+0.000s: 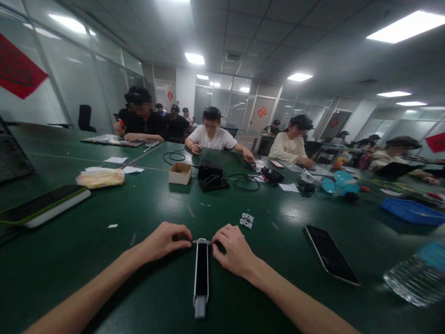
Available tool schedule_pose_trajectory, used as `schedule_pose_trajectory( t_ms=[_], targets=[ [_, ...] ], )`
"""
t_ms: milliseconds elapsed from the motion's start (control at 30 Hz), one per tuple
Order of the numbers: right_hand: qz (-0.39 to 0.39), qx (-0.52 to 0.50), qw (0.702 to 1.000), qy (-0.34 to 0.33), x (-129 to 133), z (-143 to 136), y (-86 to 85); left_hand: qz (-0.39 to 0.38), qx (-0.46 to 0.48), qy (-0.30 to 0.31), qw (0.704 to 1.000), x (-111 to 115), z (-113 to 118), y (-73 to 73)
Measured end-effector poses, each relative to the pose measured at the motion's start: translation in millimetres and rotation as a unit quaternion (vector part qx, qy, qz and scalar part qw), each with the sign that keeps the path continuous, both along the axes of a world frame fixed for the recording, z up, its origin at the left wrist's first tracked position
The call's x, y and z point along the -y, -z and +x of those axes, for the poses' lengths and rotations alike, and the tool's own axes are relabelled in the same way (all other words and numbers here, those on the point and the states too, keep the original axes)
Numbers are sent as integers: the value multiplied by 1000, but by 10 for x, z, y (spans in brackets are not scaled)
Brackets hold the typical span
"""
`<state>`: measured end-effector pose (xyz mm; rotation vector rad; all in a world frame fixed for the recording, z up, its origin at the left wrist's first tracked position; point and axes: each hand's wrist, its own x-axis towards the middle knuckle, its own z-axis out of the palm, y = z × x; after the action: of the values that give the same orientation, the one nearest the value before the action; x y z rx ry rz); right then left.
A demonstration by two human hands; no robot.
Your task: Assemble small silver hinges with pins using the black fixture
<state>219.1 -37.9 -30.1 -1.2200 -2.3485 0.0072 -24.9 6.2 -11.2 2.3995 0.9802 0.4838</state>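
A long narrow device with a black face and silver edges (202, 271) lies on the green table, its grey plug-like end towards me. At its far end, small metal pieces stick out on both sides. My left hand (171, 241) pinches the piece on the left between thumb and fingertips. On the other side, my right hand (231, 248) has its fingertips closed at the right piece. What exactly the fingertips grip is too small to make out. Beyond my right hand lies a small silver metal bracket (246, 221).
A phone (332, 254) and a water bottle (419, 273) are at the right, near a blue tray (412, 211). Further off stand a small open box (180, 174) and a black device (210, 171). Several people sit around the tables.
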Motion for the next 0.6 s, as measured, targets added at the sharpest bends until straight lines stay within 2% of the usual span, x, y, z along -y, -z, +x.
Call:
schedule_pose_trajectory(
  t_ms=[400, 600],
  targets=[
    [-15, -2, 1000, -2, 7, 8, -34, -40, 21, -7, 999, 27, 61, 32],
    [-23, -3, 1000, -3, 20, 10, -45, -3, 3, -3, 1000, 25, 64, 35]
  ],
)
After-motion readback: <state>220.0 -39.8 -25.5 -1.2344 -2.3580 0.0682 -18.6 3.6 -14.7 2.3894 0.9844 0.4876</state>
